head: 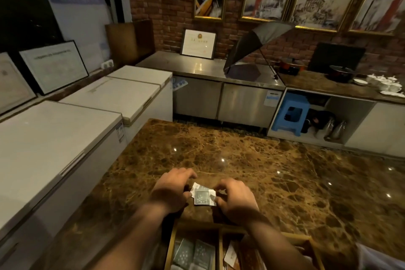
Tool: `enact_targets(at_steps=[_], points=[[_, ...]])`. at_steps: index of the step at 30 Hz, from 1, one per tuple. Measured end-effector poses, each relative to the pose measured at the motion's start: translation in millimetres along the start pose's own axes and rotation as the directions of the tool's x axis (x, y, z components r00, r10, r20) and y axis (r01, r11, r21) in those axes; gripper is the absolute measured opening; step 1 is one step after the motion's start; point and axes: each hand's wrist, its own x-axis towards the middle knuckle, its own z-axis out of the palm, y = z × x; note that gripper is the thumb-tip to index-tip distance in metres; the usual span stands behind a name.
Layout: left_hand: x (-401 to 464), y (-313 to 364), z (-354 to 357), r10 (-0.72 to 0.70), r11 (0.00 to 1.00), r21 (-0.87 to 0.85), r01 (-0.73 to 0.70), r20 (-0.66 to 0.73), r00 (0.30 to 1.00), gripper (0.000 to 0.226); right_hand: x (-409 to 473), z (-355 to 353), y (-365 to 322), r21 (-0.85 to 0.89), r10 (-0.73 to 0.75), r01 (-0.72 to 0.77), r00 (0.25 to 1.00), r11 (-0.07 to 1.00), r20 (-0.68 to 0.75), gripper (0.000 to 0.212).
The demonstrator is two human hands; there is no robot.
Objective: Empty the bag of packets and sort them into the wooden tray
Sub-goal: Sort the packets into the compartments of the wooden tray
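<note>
While both hands meet over the brown veined marble counter [252, 160], a small stack of flat grey-green and white paper packets [202, 195] sits pinched between them. The left hand [173, 190] curls its thumb on the stack's left edge; the right hand [235, 197] grips its right edge with bent fingers. Nearer the person, below the wrists, the divided wooden tray [215, 245] holds more packets.
</note>
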Motion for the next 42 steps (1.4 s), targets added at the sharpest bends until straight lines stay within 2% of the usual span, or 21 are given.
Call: enact_targets(at_steps=[6,11,15,20,23,27,29,31,33,36,38,40,42], points=[[27.1,-8.1,17.8,0.149,0.981,0.103,-0.166,0.153,0.977,0.054,16.7,21.6,0.2,-0.057,-0.076,0.078,0.996,0.995,0.047,0.042],[34.8,-13.1,23.8,0.166,0.973,0.126,-0.191,0.184,0.969,0.050,22.7,27.0,0.0,-0.059,-0.088,0.089,0.996,0.994,0.019,0.035],[34.3,-14.9,21.7,0.159,0.970,0.157,-0.188,0.178,0.971,0.052,22.8,24.1,0.9,0.047,-0.017,0.018,1.000,0.999,-0.010,0.026],[20.4,-18.6,12.8,0.078,0.983,0.158,-0.093,0.097,0.992,0.047,20.9,17.2,5.0,0.307,0.159,-0.135,0.986,0.942,-0.055,0.035],[8.4,-21.3,3.0,0.052,0.989,0.136,-0.052,0.001,0.999,0.039,17.6,8.4,5.5,0.403,0.202,-0.162,0.978,0.901,-0.060,0.030],[-9.1,-19.1,-11.0,0.003,0.997,0.078,0.004,-0.090,0.996,0.040,6.2,-8.5,0.6,0.541,0.270,-0.214,0.963,0.813,-0.024,0.027],[-18.4,-14.1,-18.1,-0.011,0.998,0.055,0.017,-0.112,0.994,0.042,-0.7,-17.1,-2.9,0.610,0.281,-0.237,0.959,0.756,0.025,0.025],[-29.4,-6.5,-24.7,-0.008,0.999,0.050,0.014,-0.116,0.993,0.044,-9.7,-25.4,-5.0,0.640,0.230,-0.224,0.970,0.735,0.077,0.024],[-41.1,0.5,-30.3,0.000,0.999,0.037,0.004,-0.107,0.994,0.047,-19.4,-31.5,-7.1,0.651,0.169,-0.213,0.977,0.728,0.130,0.024],[-65.7,9.0,-35.4,0.008,1.000,-0.014,-0.009,-0.072,0.997,0.051,-36.7,-36.4,-13.2,0.566,0.121,-0.187,0.981,0.803,0.151,0.022],[-81.2,12.2,-33.2,0.004,1.000,0.016,-0.003,-0.035,0.999,0.057,-44.5,-36.3,-16.0,0.517,0.098,-0.148,0.988,0.843,0.122,0.024],[-95.5,16.4,-29.3,-0.001,0.999,0.047,0.004,-0.051,0.999,0.065,-52.0,-39.6,-19.3,0.495,0.099,-0.146,0.988,0.856,0.120,0.029],[-105.9,21.8,-26.4,0.003,0.997,0.076,0.003,-0.075,0.997,0.063,-57.2,-43.0,-22.1,0.488,0.099,-0.152,0.986,0.860,0.132,0.030]])
